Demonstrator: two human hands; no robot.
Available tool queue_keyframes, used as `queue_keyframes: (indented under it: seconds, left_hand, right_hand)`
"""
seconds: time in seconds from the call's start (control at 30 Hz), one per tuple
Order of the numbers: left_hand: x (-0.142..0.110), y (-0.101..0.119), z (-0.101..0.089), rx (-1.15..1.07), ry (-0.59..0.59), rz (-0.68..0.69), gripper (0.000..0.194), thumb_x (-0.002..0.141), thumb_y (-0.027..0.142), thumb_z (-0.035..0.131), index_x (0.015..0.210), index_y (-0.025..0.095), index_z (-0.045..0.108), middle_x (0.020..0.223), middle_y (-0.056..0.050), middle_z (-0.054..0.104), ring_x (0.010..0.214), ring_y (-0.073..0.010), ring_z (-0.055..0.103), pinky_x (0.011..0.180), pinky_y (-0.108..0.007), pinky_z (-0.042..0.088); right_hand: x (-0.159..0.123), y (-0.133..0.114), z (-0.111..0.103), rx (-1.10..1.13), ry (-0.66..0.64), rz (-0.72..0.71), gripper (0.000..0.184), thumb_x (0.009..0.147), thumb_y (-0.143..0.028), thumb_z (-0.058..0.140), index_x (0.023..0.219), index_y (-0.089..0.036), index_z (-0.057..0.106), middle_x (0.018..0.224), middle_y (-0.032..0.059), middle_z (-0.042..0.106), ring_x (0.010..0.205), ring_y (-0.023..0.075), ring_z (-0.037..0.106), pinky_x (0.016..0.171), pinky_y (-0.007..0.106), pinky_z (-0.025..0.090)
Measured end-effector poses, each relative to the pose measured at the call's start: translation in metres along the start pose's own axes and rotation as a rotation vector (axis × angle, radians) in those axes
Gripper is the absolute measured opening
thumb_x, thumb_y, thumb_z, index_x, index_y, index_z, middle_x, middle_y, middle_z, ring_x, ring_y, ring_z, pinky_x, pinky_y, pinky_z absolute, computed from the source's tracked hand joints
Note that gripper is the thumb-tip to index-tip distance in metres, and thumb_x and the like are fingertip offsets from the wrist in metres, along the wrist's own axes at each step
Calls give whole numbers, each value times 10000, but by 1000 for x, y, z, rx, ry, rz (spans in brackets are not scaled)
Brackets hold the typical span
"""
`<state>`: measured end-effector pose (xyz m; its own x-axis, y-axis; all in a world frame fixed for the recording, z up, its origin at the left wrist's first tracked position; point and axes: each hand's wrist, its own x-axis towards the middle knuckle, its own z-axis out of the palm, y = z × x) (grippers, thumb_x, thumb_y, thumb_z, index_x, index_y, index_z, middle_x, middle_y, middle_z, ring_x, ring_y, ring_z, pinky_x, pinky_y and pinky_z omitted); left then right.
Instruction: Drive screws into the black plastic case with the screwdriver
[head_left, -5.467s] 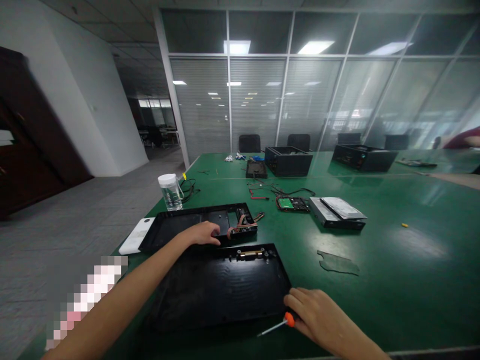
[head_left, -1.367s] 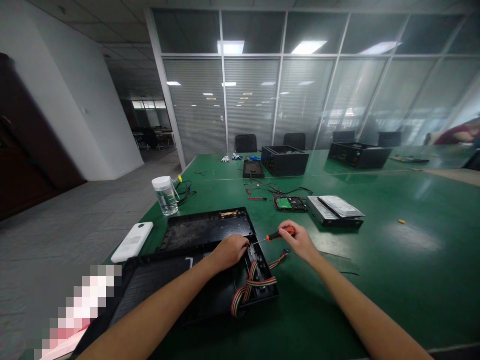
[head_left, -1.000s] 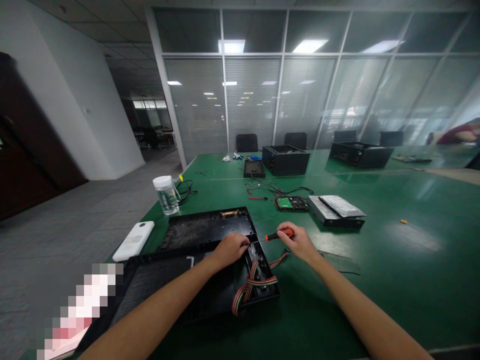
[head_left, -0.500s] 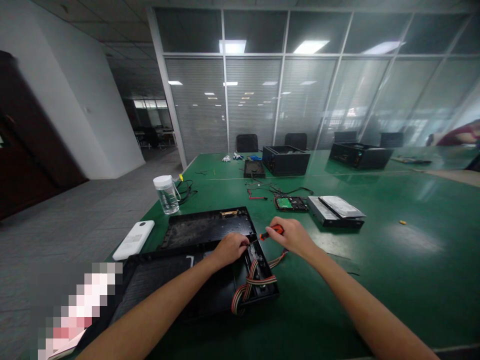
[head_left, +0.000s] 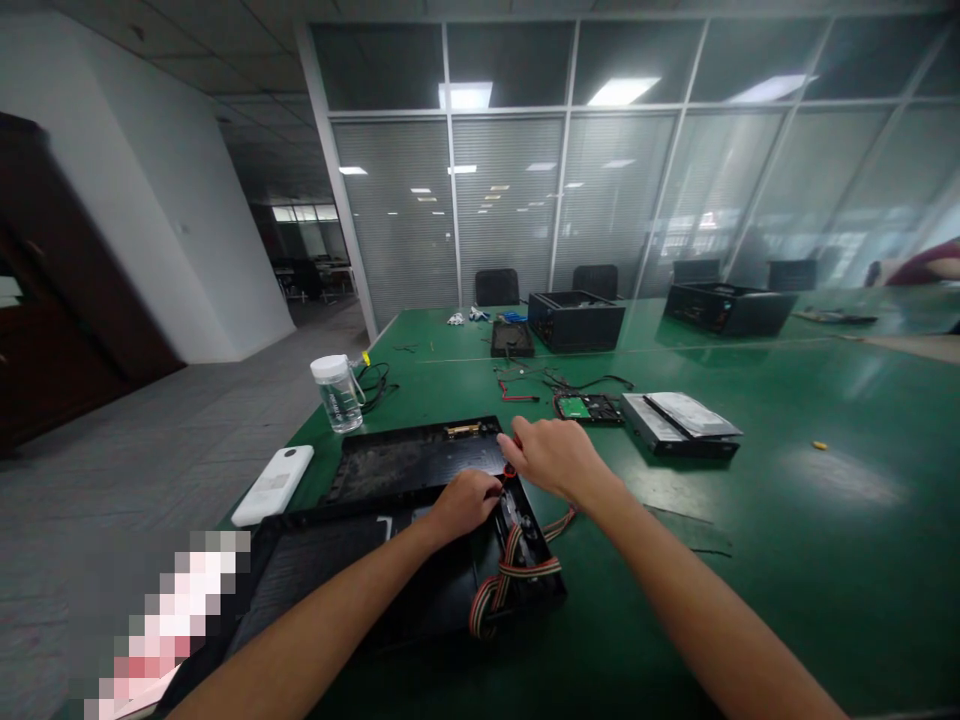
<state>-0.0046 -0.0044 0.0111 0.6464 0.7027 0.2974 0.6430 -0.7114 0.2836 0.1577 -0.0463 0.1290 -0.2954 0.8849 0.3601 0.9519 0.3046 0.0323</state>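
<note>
My right hand (head_left: pixel 555 455) is closed around a screwdriver (head_left: pixel 510 470) with a red and black handle, mostly covered by the fingers. The tool stands steeply, tip down, at the far right rim of a black metal computer case (head_left: pixel 300 580) lying on the table. Close beside the tip, my left hand (head_left: pixel 465 502) rests over the case with its fingers pinched together; what they hold is hidden. A looped multicoloured cable (head_left: pixel 532 571) hangs over the case's near right corner. Behind is a black panel (head_left: pixel 405 465) with a brass-coloured strip.
A clear bottle (head_left: pixel 343 405) and a white device (head_left: pixel 274 487) stand at the left. Beyond my right hand lie a hard drive (head_left: pixel 592 408) and a disc drive (head_left: pixel 694 450). Farther back are black computer cases (head_left: pixel 576 325). A person's arm (head_left: pixel 919 268) shows at far right.
My right hand has moved left and slightly up, tipping the screwdriver from a slant to nearly upright beside my left hand. The left hand stays almost in place.
</note>
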Motion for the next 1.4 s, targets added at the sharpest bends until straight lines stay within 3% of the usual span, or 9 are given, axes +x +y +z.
queue_keyframes:
  seconds: [0.13,0.2,0.33,0.5,0.6,0.77,0.93,1.07,1.4]
  left_hand:
    - [0,0,0,-7,-7,-7,122,778,169,558,856,161,651,833,-45,660,798,-183,587,741,-266,426]
    - [0,0,0,-11,-5,-8,134,777,166,559,873,164,652,851,-41,662,806,-180,588,740,-259,425]
    - [0,1,-1,15,-13,-11,126,780,169,554,855,166,655,832,-40,664,797,-182,591,742,-259,420]
    - [0,1,0,4,-4,-10,127,780,166,550,858,167,651,835,-38,661,800,-177,588,736,-250,415]
    - [-1,1,0,14,1,-20,114,779,174,559,845,167,652,821,-37,656,788,-174,581,740,-253,411]
    - [-1,1,0,16,7,-17,106,780,175,566,840,165,653,800,-33,651,764,-168,574,719,-251,407]
    - [-1,3,-2,26,-12,-29,105,780,167,561,827,165,655,783,-33,646,760,-166,574,718,-248,403]
    - [-1,4,-4,28,-16,-29,115,784,173,559,848,168,653,805,-34,649,784,-171,576,733,-252,404]
    - [-2,2,-1,42,10,-4,106,789,180,559,840,169,651,798,-35,650,777,-173,575,729,-255,407]
  right_hand:
    - [0,6,-2,48,-78,-105,423,893,-509,298,934,-193,575,743,81,666,693,208,620,601,265,364]
    - [-1,5,-4,7,-83,-47,501,886,-556,259,841,-175,581,737,108,660,719,221,622,614,271,369]
    - [-4,0,-9,-2,-107,-27,406,913,-462,256,1017,-178,528,784,82,666,730,212,629,621,274,374]
    - [-6,-2,-12,-72,-135,27,499,907,-522,194,907,-172,549,819,115,665,782,244,631,638,296,382]
    - [-5,-1,-11,-30,-119,3,398,923,-438,223,1036,-179,503,808,87,671,744,224,635,623,286,379]
    - [-5,-2,-11,-72,-128,12,482,908,-504,202,891,-177,555,821,115,665,786,245,630,634,298,378]
    - [-8,-3,-12,12,-144,-38,351,929,-377,235,1135,-178,436,819,79,673,745,215,633,628,283,372]
    - [-8,-4,-11,-70,-133,-7,428,923,-470,194,937,-192,520,828,100,667,777,240,634,622,289,372]
    - [-7,-2,-11,-41,-147,2,365,915,-442,247,1002,-178,482,822,91,668,764,234,634,623,288,368]
